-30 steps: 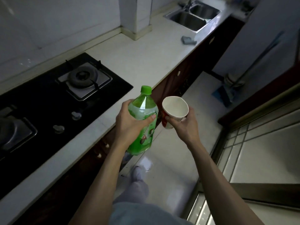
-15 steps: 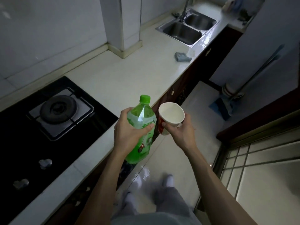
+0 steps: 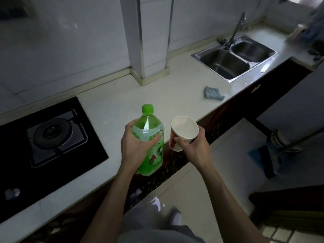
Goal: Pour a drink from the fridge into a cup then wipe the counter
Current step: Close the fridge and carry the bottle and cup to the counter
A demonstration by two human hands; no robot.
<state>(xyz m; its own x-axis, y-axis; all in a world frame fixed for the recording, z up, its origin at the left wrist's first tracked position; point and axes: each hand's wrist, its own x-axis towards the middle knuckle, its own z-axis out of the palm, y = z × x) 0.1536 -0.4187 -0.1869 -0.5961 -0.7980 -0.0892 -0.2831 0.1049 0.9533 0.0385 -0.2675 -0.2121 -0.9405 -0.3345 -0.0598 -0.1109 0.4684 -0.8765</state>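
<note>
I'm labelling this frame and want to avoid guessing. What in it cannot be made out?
Head view only.
- Label on the green bottle: print too small, partly covered by the left hand.
- Printed side of the cup: mostly hidden by the right hand.
- The items at the far right end of the counter: blurred, cut off by the frame edge.
- The hob knob, lower left: blurred.

Stove [image 3: 52, 135] lies left, sink [image 3: 226, 64] right, cloth [image 3: 213, 93] between, seemingly nearer the sink.
</note>
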